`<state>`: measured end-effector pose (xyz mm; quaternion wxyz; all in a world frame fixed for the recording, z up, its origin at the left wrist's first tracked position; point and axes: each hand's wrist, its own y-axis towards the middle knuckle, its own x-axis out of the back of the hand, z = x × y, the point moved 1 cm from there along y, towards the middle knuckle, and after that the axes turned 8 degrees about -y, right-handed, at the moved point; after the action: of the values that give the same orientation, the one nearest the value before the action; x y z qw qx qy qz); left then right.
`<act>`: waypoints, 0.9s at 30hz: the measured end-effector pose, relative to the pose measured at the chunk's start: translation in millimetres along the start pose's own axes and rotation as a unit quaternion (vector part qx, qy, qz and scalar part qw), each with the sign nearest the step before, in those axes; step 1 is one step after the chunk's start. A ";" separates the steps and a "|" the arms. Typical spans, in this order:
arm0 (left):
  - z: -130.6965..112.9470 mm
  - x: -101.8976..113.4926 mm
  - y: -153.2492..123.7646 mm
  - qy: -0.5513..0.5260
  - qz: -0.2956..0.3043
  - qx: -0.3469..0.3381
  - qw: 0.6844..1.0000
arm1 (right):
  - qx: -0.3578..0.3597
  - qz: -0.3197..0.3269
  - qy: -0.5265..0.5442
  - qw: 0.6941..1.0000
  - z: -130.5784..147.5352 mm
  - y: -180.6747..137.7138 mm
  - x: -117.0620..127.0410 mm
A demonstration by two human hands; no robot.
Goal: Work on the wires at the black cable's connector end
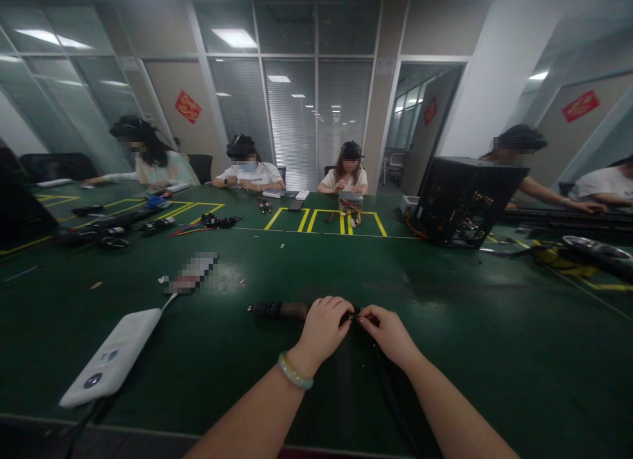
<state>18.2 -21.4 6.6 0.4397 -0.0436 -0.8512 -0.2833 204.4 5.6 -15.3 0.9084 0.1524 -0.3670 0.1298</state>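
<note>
A long dark cylindrical tool (291, 311), which looks like an electric screwdriver, lies crosswise just above the table, its narrow tip pointing left. My left hand (324, 330) is closed over its right-hand part, thumb and fingers wrapped round it. Close against that end, my right hand (388, 330) is closed in a pinch on a small dark piece. The fingertips hide most of that piece, so I cannot make out its kind. A thick black cable (390, 396) runs from below my right hand down to the near table edge.
A white power bank (116, 353) lies on the green table (475, 367) at left, wired to a phone (194, 273). Dark cable bundles (217, 221) lie farther back. A black computer case (467, 198) stands back right, near a coil (588, 251). Several people sit across the table.
</note>
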 end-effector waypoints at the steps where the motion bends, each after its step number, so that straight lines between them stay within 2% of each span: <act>1: -0.3 0.2 -0.1 -0.001 -0.001 0.001 1.000 | 0.000 0.000 0.001 1.000 0.7 -0.3 0.2; 9: 0.3 0.1 0.4 0.001 0.004 -0.002 1.000 | -0.010 0.000 -0.025 1.000 3.6 -0.1 0.4; 19: -2.5 1.8 0.0 0.003 -0.003 0.002 1.000 | -0.015 0.008 0.005 1.000 2.7 -0.5 2.0; 27: 1.1 -0.8 0.2 0.008 0.002 -0.006 1.000 | 0.000 -0.003 -0.021 1.000 2.2 -0.3 0.1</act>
<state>18.0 -20.5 5.5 0.4471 -0.0457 -0.8456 -0.2880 203.2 4.6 -13.8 0.9009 0.1561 -0.3856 0.1233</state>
